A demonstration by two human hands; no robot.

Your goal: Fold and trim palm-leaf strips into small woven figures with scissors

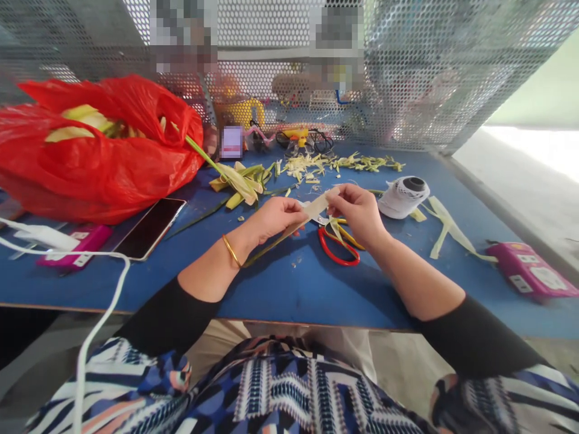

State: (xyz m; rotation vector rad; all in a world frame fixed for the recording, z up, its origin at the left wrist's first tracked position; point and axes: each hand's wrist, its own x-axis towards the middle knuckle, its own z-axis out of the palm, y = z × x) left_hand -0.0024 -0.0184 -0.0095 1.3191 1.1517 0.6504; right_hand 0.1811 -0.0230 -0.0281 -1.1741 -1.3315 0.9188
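Head view is showing two bare hands working just above the scissors (340,261), which are lying on the blue table (271,295) with their red and yellow handles pointing toward the person. The left hand (278,217) is pinching a pale strip (316,207) between thumb and fingertips, pressing right down on it so that no gap is showing. The right hand (359,208) is gripping the strip's other end, its thumb and curled fingers also closing on it. The pale strip is stretching flat between the hands, partly covering the blades of the scissors from this angle. A thin stem (266,247) is slanting past the left hand toward the wrist, left of the scissors, and a gold bangle (232,251) is circling that wrist.

Right of the scissors, a spool of white thread (398,202) is sitting with its dark core showing; farther right of them, a forked leaf piece (446,224) and a magenta block (534,271) are lying. Beyond the scissors, small cut pieces (303,166) are spreading in a band; beyond and to their left, longer leaf pieces (242,181) are lying heaped. Well to the left of the scissors, a dark-screened phone (151,229) is resting face up, and a red plastic bag (149,163) is holding more pale pieces.
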